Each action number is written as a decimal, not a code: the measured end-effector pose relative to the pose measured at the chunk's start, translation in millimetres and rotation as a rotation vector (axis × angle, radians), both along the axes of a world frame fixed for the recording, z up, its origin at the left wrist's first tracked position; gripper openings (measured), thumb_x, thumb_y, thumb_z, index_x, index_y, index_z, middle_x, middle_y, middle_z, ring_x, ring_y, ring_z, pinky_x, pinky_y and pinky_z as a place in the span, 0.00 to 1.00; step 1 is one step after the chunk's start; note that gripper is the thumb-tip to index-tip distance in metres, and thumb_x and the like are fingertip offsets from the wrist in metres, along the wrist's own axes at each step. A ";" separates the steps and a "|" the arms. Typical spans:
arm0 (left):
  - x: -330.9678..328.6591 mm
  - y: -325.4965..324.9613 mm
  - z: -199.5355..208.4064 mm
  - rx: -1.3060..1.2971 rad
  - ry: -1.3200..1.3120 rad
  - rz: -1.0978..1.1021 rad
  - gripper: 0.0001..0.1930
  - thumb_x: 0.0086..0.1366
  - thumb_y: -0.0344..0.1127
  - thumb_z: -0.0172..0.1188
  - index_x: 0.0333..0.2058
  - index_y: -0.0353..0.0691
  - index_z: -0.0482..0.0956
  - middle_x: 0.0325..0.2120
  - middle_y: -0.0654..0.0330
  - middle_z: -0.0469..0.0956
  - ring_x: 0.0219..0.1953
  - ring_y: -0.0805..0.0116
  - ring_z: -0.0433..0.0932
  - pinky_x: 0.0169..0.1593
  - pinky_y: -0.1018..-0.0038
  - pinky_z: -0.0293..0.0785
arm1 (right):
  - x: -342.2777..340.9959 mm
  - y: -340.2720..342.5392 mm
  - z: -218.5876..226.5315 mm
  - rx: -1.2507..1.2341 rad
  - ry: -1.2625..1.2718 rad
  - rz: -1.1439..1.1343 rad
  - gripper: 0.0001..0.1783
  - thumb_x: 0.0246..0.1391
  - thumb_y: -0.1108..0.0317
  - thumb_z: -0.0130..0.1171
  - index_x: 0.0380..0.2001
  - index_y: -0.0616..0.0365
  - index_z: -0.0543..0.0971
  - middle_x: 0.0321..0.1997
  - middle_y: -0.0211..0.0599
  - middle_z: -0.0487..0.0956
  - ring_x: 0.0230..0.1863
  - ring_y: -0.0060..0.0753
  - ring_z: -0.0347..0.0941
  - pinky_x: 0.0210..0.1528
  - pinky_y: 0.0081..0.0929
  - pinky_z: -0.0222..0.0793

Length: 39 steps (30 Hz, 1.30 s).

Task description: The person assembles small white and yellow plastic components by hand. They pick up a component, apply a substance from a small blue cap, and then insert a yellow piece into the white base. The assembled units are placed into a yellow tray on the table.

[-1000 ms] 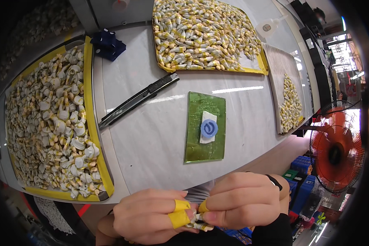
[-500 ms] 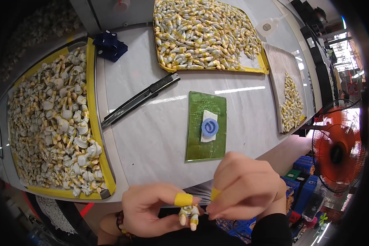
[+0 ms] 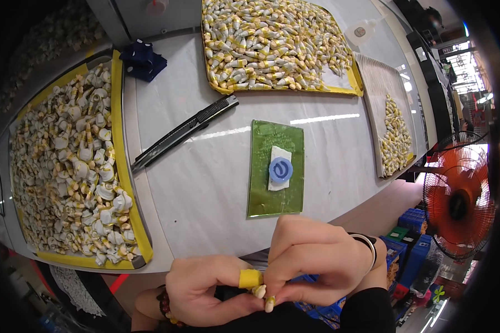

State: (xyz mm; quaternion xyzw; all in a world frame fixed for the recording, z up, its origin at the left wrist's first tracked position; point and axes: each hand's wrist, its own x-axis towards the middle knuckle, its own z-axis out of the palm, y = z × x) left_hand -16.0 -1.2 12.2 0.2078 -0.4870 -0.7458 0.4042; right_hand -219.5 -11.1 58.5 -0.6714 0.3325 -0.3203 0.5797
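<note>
The piece (image 3: 269, 304) lies between the fingertips of both hands, beyond the table's (image 3: 205, 200) near edge on the person's side, neither hand clearly nearer; its pale tips point toward the person, fingers hiding the rest. The left hand (image 3: 205, 286) pinches it from the left, yellow tape (image 3: 250, 278) on one finger; the right hand (image 3: 314, 258), knuckles up, pinches it from the right.

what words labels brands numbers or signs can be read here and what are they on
No text is readable.
White bottle: its round label is too small and blurred to read.
Blue disc: only a curved shape, no readable word.
</note>
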 end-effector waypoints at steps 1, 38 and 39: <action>0.4 -0.9 0.2 -0.041 -0.031 0.004 0.10 0.54 0.24 0.66 0.34 0.30 0.76 0.28 0.54 0.80 0.29 0.70 0.80 0.33 0.79 0.76 | 0.1 0.3 0.4 -0.004 0.014 -0.002 0.07 0.45 0.72 0.66 0.29 0.57 0.79 0.30 0.30 0.75 0.29 0.31 0.69 0.30 0.24 0.63; 0.6 -1.0 -2.9 0.039 0.031 -0.006 0.10 0.50 0.24 0.69 0.31 0.32 0.77 0.28 0.53 0.81 0.31 0.69 0.81 0.37 0.77 0.77 | 2.3 7.0 -1.8 -0.159 0.006 -0.184 0.07 0.35 0.72 0.72 0.20 0.57 0.82 0.22 0.29 0.72 0.24 0.28 0.68 0.25 0.23 0.61; 0.7 -1.3 -2.2 0.034 0.023 -0.004 0.10 0.51 0.25 0.68 0.31 0.33 0.77 0.27 0.54 0.81 0.31 0.68 0.81 0.37 0.77 0.77 | 2.9 6.8 -2.6 -0.158 -0.001 -0.189 0.07 0.35 0.72 0.72 0.20 0.57 0.82 0.22 0.29 0.72 0.23 0.28 0.68 0.25 0.23 0.61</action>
